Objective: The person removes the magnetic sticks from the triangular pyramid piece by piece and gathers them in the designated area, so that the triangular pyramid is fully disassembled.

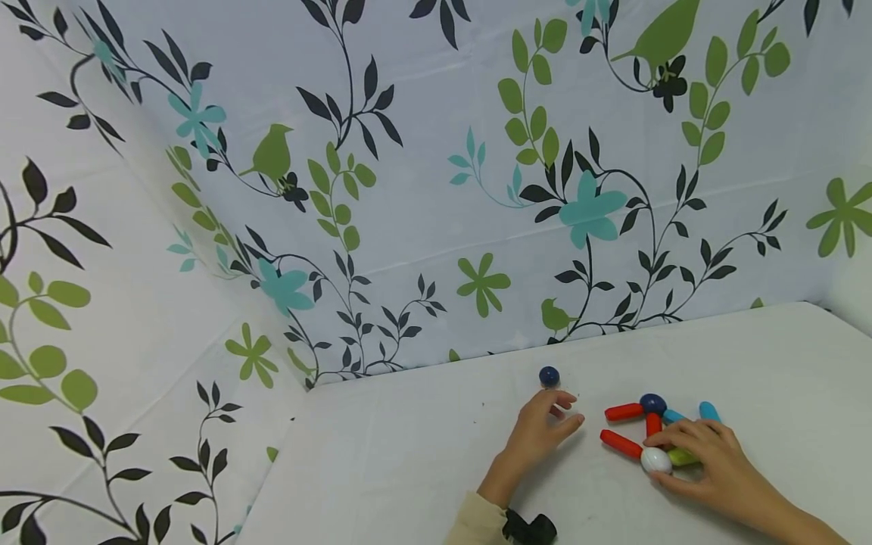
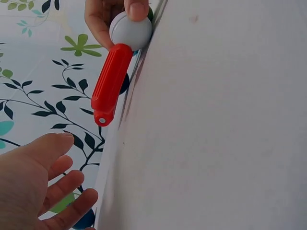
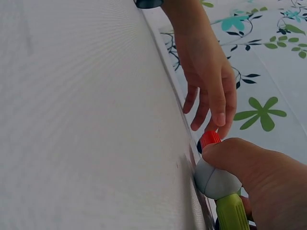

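My right hand [image 1: 715, 462] pinches a white ball [image 1: 656, 460] between thumb and fingers. From that ball a red ridged rod [image 1: 621, 444] sticks out to the left, with a small silver dot at its tip [image 2: 102, 120]. A yellow-green rod [image 3: 232, 211] joins the ball on the other side. Behind it, a dark blue ball [image 1: 652, 403] bears another red rod [image 1: 623, 412]; a third red rod [image 1: 654, 425] runs between the two balls. My left hand [image 1: 534, 431] holds nothing, fingers loosely spread. Just beyond its fingertips lies a separate dark blue ball [image 1: 549, 376].
Light blue rods [image 1: 709, 411] show behind my right hand, partly covered by it. Everything lies on a white table [image 1: 381, 469]. A leaf-and-bird patterned cloth [image 1: 422, 197] hangs along its back edge and left side. A black band [image 1: 530, 527] circles my left wrist.
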Tool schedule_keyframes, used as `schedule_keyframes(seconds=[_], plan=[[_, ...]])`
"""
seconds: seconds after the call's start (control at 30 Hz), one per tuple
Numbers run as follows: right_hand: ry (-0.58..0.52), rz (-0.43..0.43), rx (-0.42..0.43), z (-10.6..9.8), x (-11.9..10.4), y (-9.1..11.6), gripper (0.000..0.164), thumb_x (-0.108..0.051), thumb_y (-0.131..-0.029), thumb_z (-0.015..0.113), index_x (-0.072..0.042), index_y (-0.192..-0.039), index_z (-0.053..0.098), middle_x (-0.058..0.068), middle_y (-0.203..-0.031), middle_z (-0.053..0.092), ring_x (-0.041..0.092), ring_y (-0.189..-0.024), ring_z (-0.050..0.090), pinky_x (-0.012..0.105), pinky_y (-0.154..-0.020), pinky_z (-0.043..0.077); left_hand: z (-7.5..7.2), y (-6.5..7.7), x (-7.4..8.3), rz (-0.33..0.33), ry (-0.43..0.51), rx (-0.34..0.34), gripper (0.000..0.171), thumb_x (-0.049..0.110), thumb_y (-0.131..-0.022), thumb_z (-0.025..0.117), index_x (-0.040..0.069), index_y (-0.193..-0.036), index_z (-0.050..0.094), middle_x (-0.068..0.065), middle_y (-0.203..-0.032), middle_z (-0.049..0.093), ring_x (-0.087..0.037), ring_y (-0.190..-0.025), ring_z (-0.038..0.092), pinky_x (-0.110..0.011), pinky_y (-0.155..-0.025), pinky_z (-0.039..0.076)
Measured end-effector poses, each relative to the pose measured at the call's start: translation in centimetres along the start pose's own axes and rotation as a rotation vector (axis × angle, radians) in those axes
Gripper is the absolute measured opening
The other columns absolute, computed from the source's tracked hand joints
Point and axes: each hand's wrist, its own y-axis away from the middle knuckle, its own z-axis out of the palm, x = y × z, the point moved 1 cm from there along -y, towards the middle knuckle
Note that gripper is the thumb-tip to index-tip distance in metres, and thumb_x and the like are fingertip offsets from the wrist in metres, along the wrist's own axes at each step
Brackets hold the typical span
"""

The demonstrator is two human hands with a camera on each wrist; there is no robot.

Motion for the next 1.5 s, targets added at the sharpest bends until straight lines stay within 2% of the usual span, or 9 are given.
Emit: schedule_keyframes(seconds=[0.1, 0.23, 0.37, 0.57, 0.7, 0.87, 1.1, 1.17, 1.5], plan=[[-0.001, -0.001, -0.003, -0.1, 0.0, 0.0, 0.04, -0.026, -0.066, 0.089, -0.029, -0.101, 0.069, -0.002, -0.105, 0.06, 0.027, -0.11, 0.045, 0.051, -0.105, 0.013, 0.4, -0.1, 0.1, 0.059, 0.0, -0.011, 0.026, 0.025, -0.093, 0.068, 0.012, -0.115, 0.065, 0.002, -0.109, 0.064, -0.007, -0.099, 0.06, -0.019, -0.085, 0.048], [-0.011, -0.015, 0.001, -0.2, 0.0, -0.1, 0.042, -0.025, -0.066, 0.089, -0.03, -0.102, 0.068, -0.004, -0.105, 0.06, 0.033, -0.109, 0.046, 0.051, -0.104, 0.013, 0.8, -0.1, 0.4, 0.125, 0.03, -0.065, 0.025, 0.025, -0.095, 0.065, 0.011, -0.116, 0.066, 0.001, -0.11, 0.064, -0.005, -0.1, 0.06, -0.017, -0.086, 0.047], [-0.012, -0.022, 0.004, -0.2, -0.1, -0.1, 0.042, -0.024, -0.065, 0.089, -0.03, -0.102, 0.068, -0.004, -0.105, 0.06, 0.031, -0.109, 0.046, 0.054, -0.1, 0.016, 1.2, 0.0, 0.7, 0.139, 0.067, -0.117, 0.025, 0.024, -0.096, 0.064, 0.01, -0.116, 0.066, 0.0, -0.111, 0.064, -0.003, -0.099, 0.059, -0.016, -0.087, 0.046], [-0.006, -0.007, -0.012, -0.2, -0.1, -0.1, 0.041, -0.027, -0.066, 0.089, -0.029, -0.102, 0.068, -0.003, -0.105, 0.061, 0.032, -0.109, 0.047, 0.056, -0.098, 0.017, 1.7, 0.2, 1.1, 0.18, 0.082, -0.156, 0.024, 0.019, -0.095, 0.064, 0.007, -0.115, 0.066, -0.004, -0.111, 0.065, -0.002, -0.097, 0.06, -0.016, -0.09, 0.046], [-0.009, -0.027, 0.007, -0.2, -0.1, 0.0, 0.042, -0.026, -0.066, 0.089, -0.03, -0.102, 0.068, -0.005, -0.105, 0.06, 0.023, -0.112, 0.045, 0.054, -0.099, 0.017, 1.8, 0.3, 1.3, 0.195, 0.101, -0.23, 0.027, 0.02, -0.092, 0.068, 0.009, -0.117, 0.066, -0.002, -0.111, 0.064, 0.001, -0.098, 0.057, -0.015, -0.089, 0.045], [-0.014, -0.045, 0.028, -0.2, 0.0, 0.1, 0.044, -0.024, -0.065, 0.09, -0.03, -0.102, 0.068, -0.006, -0.105, 0.06, 0.015, -0.113, 0.043, 0.051, -0.097, 0.017, 2.1, 0.1, 1.5, 0.229, 0.065, -0.324, 0.034, 0.022, -0.088, 0.074, 0.016, -0.12, 0.067, 0.007, -0.113, 0.061, 0.006, -0.102, 0.049, -0.014, -0.09, 0.042], [-0.015, -0.053, 0.034, 0.0, 0.1, 0.1, 0.044, -0.024, -0.065, 0.089, -0.031, -0.103, 0.068, -0.004, -0.106, 0.061, 0.007, -0.113, 0.042, 0.048, -0.1, 0.016, 2.9, -0.4, 1.6, 0.38, -0.039, -0.313, 0.03, 0.021, -0.088, 0.074, 0.016, -0.118, 0.069, 0.006, -0.112, 0.067, 0.01, -0.103, 0.05, -0.011, -0.093, 0.039], [-0.017, -0.058, 0.036, 0.0, 0.1, 0.1, 0.044, -0.023, -0.065, 0.089, -0.031, -0.103, 0.068, -0.004, -0.106, 0.061, 0.005, -0.113, 0.041, 0.046, -0.102, 0.015, 3.2, -0.5, 1.6, 0.404, -0.059, -0.31, 0.03, 0.021, -0.089, 0.072, 0.016, -0.118, 0.069, 0.006, -0.112, 0.069, 0.011, -0.101, 0.05, -0.009, -0.092, 0.038], [-0.023, -0.066, 0.035, -0.2, 0.0, 0.1, 0.044, -0.024, -0.066, 0.089, -0.033, -0.102, 0.067, -0.01, -0.105, 0.06, 0.007, -0.113, 0.042, 0.054, -0.096, 0.018, 3.5, -0.5, 2.3, 0.364, -0.134, -0.304, 0.023, 0.025, -0.091, 0.07, 0.017, -0.113, 0.07, 0.009, -0.108, 0.07, 0.015, -0.088, 0.046, -0.003, -0.081, 0.039]])
